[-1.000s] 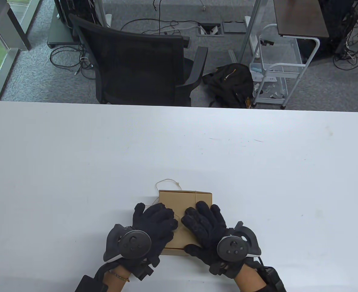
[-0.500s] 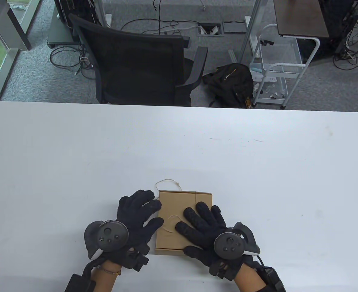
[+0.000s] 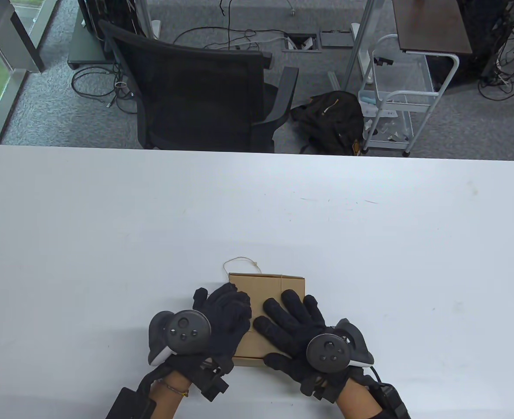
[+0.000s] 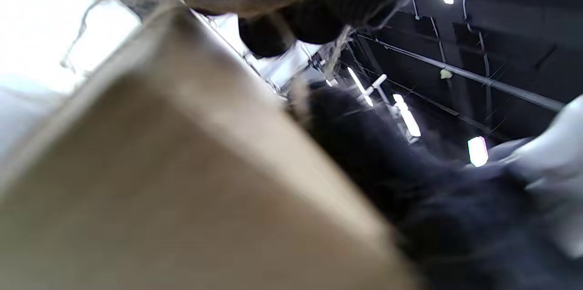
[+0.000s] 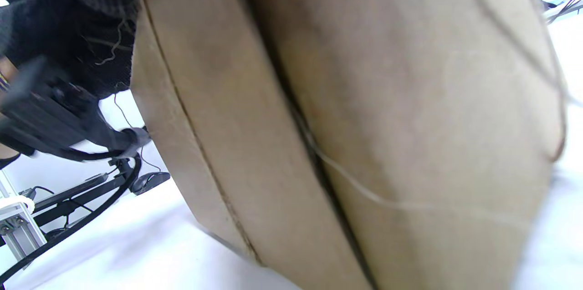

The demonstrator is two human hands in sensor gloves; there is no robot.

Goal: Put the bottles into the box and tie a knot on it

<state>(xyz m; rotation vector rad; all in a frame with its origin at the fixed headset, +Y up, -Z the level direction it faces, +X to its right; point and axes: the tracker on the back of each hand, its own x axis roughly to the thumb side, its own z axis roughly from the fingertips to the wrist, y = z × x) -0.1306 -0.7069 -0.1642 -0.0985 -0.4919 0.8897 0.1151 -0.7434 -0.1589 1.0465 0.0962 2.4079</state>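
A closed brown cardboard box (image 3: 266, 284) lies near the table's front edge; no bottles show. Thin twine (image 3: 239, 259) loops on the table behind the box's back left corner, and a strand crosses the lid. My left hand (image 3: 230, 302) sits over the left half of the lid with curled fingers. In the left wrist view its fingertips (image 4: 266, 37) pinch the twine (image 4: 227, 6) just above the box (image 4: 159, 180). My right hand (image 3: 285, 307) presses flat on the right half of the lid, fingers spread. The right wrist view shows the box (image 5: 387, 99) side with twine (image 5: 364, 192) across it.
The white table (image 3: 108, 218) stretches wide on all sides of the box. Beyond its far edge stand a black office chair (image 3: 196, 87), a black backpack (image 3: 329, 118) on the floor and a white wire cart (image 3: 396, 100).
My left hand swung out to the left off the box, baring a twine loop on the lid, then came back over the lid with fingers curled. The right hand and box stayed put.
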